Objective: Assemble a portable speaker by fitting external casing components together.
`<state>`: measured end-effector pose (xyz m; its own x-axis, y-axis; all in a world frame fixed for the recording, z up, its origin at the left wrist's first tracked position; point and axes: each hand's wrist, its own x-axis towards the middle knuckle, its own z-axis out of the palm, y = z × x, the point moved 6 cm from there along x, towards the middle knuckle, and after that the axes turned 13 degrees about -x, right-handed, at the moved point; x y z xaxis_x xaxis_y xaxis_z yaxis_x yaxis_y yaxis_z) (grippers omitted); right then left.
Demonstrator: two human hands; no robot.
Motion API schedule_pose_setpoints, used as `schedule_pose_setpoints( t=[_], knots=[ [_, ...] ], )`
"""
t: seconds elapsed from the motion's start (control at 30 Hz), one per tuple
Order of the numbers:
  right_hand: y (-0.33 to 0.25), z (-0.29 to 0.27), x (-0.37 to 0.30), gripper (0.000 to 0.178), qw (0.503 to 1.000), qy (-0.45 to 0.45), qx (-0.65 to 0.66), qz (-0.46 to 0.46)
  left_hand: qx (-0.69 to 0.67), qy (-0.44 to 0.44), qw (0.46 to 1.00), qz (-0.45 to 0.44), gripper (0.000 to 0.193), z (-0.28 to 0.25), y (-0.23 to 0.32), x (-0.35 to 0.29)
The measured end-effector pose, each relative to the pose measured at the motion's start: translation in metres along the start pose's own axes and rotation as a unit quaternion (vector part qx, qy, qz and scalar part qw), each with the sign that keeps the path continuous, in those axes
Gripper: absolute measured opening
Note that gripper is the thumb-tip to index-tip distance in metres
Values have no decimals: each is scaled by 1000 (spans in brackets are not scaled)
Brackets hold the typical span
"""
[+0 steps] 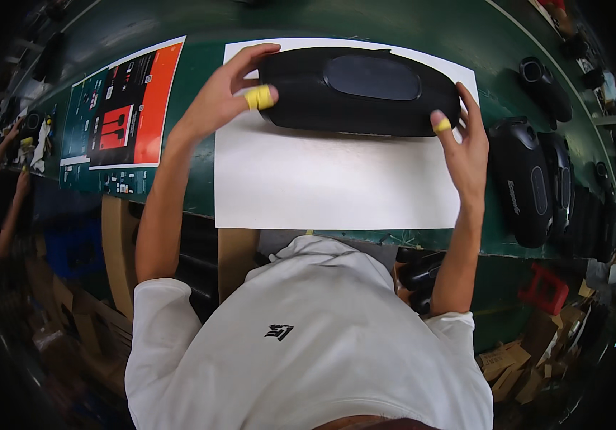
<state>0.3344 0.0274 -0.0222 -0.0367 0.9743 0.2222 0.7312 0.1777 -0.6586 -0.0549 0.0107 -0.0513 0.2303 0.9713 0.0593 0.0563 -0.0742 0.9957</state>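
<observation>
A long black portable speaker point(297, 89) with a smooth oval panel on its upper face lies crosswise between my hands, over a white sheet point(322, 186). My left hand point(229, 93) grips its left end, the thumb in front and the fingers reaching behind. At the other end, my right hand point(466, 147) holds it with the thumb on the near side and the fingers round the tip. Yellow tape wraps both thumbs. The speaker's underside and some fingertips behind it are hidden.
Several similar black speakers point(522, 183) stand on the green table point(197, 168) to the right. A printed colour sheet point(125, 115) lies at the left. Below the right table edge are a red plastic object point(543, 288) and cardboard boxes point(505, 362). Another person's arm point(10, 215) shows at far left.
</observation>
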Motion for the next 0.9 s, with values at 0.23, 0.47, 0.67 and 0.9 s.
schedule_pose_setpoints(
  t=[0.23,0.47,0.67,0.9],
  knots=[
    [43,21,-3,94,987,-57,133,65,-54,-4,998,27,122,16,-10,5],
    [-1,-58,150,75,979,134,-156,-6,-118,-31,977,-174,82,-1,35,124],
    [66,-28,345,80,973,-78,-202,80,-171,-51,891,-417,97,-16,-30,304],
    [128,18,387,80,964,-166,-99,182,-2,18,907,-421,93,-4,-71,378]
  ],
)
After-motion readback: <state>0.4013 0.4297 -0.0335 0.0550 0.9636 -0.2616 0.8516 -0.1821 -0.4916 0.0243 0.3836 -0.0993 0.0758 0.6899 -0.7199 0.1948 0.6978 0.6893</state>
